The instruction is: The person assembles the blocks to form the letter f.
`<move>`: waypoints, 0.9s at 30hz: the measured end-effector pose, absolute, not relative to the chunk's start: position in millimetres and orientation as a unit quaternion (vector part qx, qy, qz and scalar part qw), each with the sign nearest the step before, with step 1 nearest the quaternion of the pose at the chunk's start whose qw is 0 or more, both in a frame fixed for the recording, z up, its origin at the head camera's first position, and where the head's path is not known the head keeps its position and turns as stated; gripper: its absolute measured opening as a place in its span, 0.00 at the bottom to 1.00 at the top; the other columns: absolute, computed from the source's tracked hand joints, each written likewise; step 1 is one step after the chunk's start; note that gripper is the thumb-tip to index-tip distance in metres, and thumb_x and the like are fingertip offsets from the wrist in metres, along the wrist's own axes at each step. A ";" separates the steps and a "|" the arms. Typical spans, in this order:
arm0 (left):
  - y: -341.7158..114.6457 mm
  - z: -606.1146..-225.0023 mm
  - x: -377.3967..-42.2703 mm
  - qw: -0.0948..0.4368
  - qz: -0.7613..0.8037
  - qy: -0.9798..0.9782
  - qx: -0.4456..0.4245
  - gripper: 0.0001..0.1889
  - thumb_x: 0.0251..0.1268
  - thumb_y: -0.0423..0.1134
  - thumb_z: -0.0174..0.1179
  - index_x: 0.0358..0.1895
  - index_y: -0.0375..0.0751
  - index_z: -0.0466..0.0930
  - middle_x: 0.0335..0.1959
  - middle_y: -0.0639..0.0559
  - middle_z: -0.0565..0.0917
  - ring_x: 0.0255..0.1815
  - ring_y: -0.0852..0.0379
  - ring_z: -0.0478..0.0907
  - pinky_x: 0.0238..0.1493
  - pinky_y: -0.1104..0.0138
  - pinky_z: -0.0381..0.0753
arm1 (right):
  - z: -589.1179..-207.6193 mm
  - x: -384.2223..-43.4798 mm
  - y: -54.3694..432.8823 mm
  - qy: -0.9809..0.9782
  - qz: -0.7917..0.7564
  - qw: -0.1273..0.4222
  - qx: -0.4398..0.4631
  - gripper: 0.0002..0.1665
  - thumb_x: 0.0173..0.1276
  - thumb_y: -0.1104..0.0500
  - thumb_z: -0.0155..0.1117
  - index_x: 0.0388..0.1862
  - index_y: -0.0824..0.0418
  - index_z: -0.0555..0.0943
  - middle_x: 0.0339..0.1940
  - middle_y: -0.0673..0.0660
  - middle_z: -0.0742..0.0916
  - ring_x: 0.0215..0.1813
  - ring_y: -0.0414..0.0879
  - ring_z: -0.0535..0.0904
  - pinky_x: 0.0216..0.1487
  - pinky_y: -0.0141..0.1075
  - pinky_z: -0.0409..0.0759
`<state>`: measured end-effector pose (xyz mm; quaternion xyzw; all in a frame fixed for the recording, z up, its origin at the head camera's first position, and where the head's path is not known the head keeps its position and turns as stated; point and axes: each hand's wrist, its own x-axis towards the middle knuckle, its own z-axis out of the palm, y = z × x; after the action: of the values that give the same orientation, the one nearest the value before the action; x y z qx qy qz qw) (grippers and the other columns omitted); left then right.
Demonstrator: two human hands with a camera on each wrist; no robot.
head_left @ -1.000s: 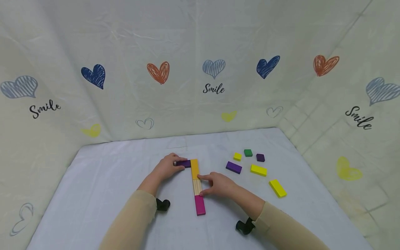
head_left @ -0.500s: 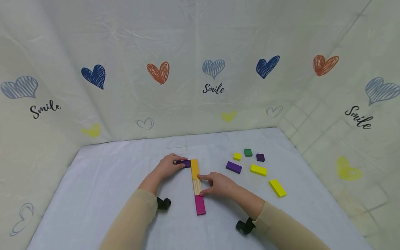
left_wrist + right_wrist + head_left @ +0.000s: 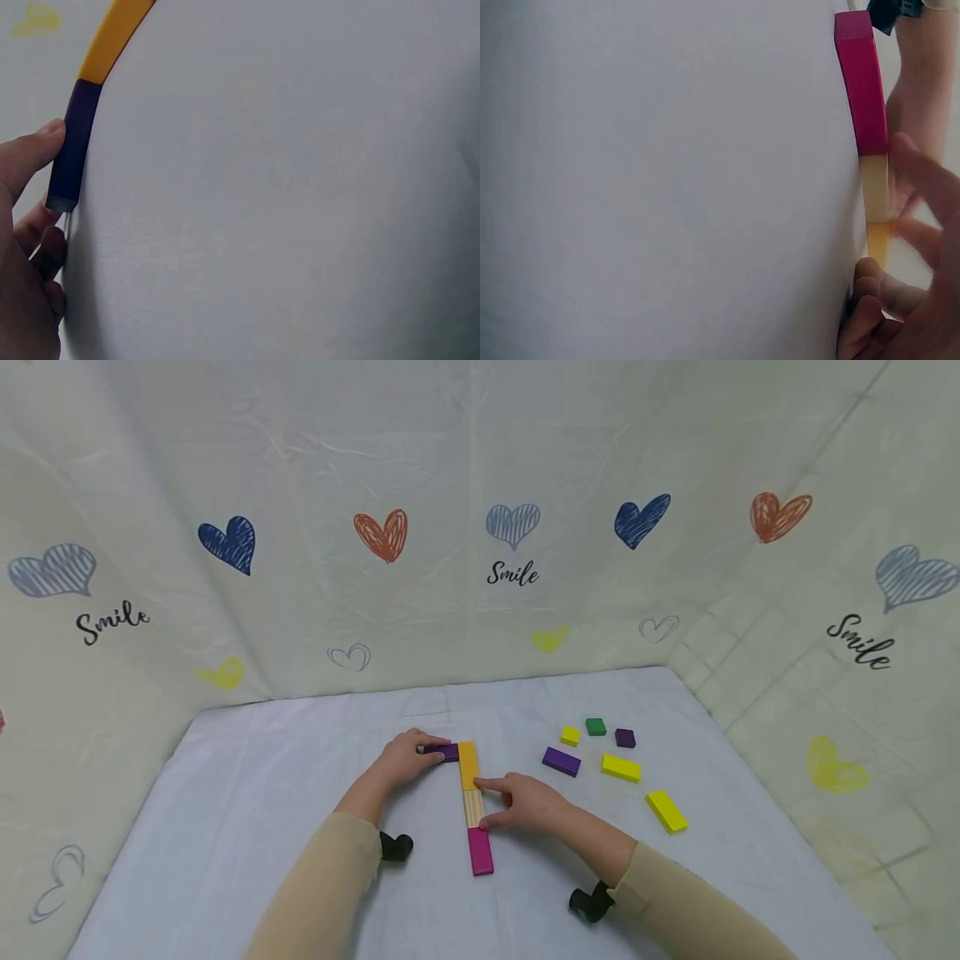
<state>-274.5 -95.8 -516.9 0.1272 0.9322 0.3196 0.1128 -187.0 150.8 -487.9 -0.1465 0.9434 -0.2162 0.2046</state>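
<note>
In the head view a row of wooden blocks runs toward the person: an orange block [image 3: 467, 764], a plain wood block [image 3: 473, 808] and a pink block [image 3: 480, 852]. A purple block [image 3: 451, 752] meets the orange block's far end from the left, forming a corner. My left hand [image 3: 401, 760] pinches this purple block, thumb on its near side and fingers on the far side. On the row's right side rests my right hand [image 3: 531, 803]: the index fingertip touches the orange block, and the thumb touches near the joint of the plain and pink blocks.
Right of the row lie loose blocks: a long purple block [image 3: 561, 762], two long yellow blocks [image 3: 621, 768], a small yellow block [image 3: 570, 736], a green block [image 3: 596, 727] and a small dark purple block [image 3: 625, 738]. A white cloth [image 3: 262, 793] covers the table; a printed curtain hangs behind.
</note>
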 end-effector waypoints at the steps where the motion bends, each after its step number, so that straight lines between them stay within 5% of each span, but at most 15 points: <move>1: -95.8 -516.6 -274.4 0.114 0.321 0.932 0.126 0.17 0.68 0.50 0.63 0.59 0.64 0.83 0.59 0.50 0.78 0.61 0.46 0.72 0.65 0.47 0.68 | -488.1 -186.9 151.2 0.943 -0.217 0.203 -0.148 0.44 0.55 0.36 0.75 0.72 0.36 0.71 0.31 0.48 0.77 0.35 0.43 0.72 0.32 0.34 0.74; 11: -95.2 -514.9 -273.2 0.112 0.319 0.933 0.121 0.16 0.68 0.50 0.63 0.58 0.64 0.83 0.58 0.49 0.79 0.60 0.46 0.72 0.64 0.47 0.68 | -487.7 -187.7 162.0 0.939 -0.249 0.175 -0.160 0.41 0.57 0.35 0.72 0.70 0.38 0.74 0.31 0.45 0.79 0.35 0.42 0.73 0.34 0.33 0.75; 27: -95.9 -511.7 -273.7 0.124 0.328 0.929 0.120 0.16 0.69 0.49 0.63 0.58 0.64 0.84 0.58 0.49 0.79 0.61 0.45 0.71 0.65 0.48 0.67 | -476.0 -199.2 203.7 0.955 -0.267 0.080 -0.104 0.30 0.59 0.45 0.75 0.62 0.41 0.82 0.48 0.45 0.85 0.39 0.41 0.74 0.39 0.31 0.78</move>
<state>-273.7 -95.9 -511.7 0.1204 0.9288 0.3278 0.1238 -199.2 203.7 -476.0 -0.1045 0.9548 -0.2667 0.0797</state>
